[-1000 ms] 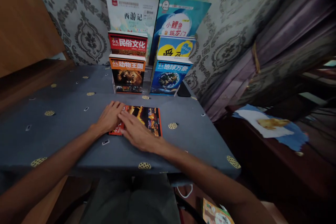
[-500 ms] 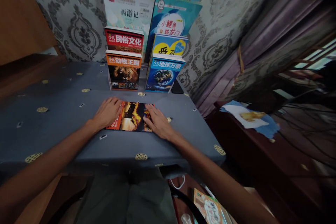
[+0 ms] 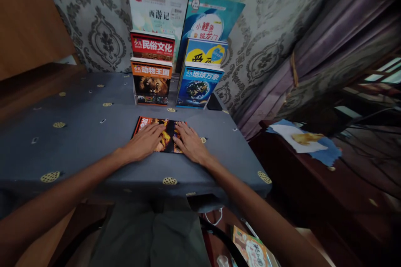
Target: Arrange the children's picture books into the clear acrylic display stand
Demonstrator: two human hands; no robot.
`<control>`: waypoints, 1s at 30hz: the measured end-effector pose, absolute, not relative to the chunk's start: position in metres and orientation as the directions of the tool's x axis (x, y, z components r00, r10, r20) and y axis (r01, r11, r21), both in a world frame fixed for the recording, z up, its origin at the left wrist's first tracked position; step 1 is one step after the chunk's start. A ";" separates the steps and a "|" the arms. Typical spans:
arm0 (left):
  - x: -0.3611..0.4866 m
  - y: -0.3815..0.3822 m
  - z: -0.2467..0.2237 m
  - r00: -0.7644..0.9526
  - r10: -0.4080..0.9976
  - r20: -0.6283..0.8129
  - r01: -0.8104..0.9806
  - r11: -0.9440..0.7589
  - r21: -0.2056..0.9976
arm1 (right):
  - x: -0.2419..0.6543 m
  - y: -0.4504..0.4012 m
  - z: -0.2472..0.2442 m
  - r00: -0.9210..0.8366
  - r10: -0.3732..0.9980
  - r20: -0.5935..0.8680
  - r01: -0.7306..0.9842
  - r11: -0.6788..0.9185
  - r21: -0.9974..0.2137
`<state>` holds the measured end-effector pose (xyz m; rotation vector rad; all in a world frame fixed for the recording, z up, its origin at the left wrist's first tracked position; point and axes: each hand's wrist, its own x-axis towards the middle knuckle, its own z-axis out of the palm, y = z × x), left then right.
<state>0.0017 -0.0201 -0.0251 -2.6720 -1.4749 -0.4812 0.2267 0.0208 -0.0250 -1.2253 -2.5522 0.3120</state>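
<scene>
A dark book (image 3: 169, 135) with a red strip at its left end lies flat on the blue-grey tablecloth (image 3: 94, 146). My left hand (image 3: 145, 139) rests palm down across the book's left and middle part, fingers stretched out and partly covering the picture. On the right end of the book lies my right hand (image 3: 190, 142), its fingers spread and flat. Neither hand is wrapped round anything.
Behind the book stand an orange lion book (image 3: 152, 85) and a blue earth book (image 3: 197, 87), with more books rising behind them. A black object (image 3: 214, 102) lies beside them. To the right, a dark red surface (image 3: 282, 167) holds cloth and paper.
My left hand has slid right from the book's left edge onto its cover, uncovering the upper part of the red strip. My right hand stays on the right end. The camera view has shifted slightly.
</scene>
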 end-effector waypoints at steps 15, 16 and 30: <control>-0.067 -0.042 -0.007 0.548 0.821 0.158 0.831 -0.556 0.010 | 0.244 -0.002 -0.016 -0.713 0.686 0.146 0.676 0.728 -0.119; -0.066 -0.042 -0.006 0.561 0.813 0.158 0.824 -0.566 -0.012 | 0.245 -0.002 -0.015 -0.721 0.676 0.150 0.668 0.737 -0.108; -0.058 -0.047 -0.004 0.671 0.720 0.178 0.740 -0.665 -0.104 | 0.239 -0.005 -0.009 -0.824 0.525 0.214 0.528 0.848 -0.046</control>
